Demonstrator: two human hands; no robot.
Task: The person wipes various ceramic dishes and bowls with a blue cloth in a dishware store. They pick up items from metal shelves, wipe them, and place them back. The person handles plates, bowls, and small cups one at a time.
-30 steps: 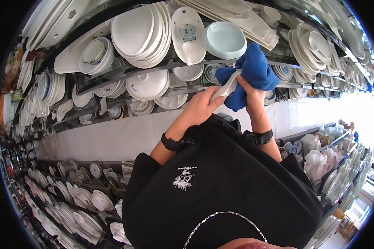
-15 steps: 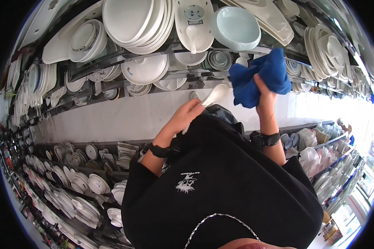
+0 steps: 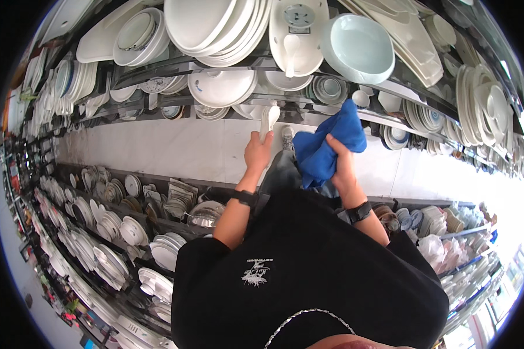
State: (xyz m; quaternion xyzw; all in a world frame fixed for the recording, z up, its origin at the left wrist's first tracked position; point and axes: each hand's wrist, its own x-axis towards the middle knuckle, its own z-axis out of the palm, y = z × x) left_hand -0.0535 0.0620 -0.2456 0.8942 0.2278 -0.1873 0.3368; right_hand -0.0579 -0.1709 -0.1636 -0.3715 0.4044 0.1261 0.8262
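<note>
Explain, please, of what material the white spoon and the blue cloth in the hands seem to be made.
White spoon: probably glazed ceramic, judging by its smooth, bright surface; plastic is possible. Blue cloth: soft matte fabric, seen in its loose folds; fibre unclear.

Glossy ceramic-looking spoon, matt cloth (softly creased), smooth bowl

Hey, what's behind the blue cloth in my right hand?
Behind the blue cloth, past its edges, pale floor, dark trousers and part of a shelf show. Whatever the cloth itself covers can't be seen.
</note>
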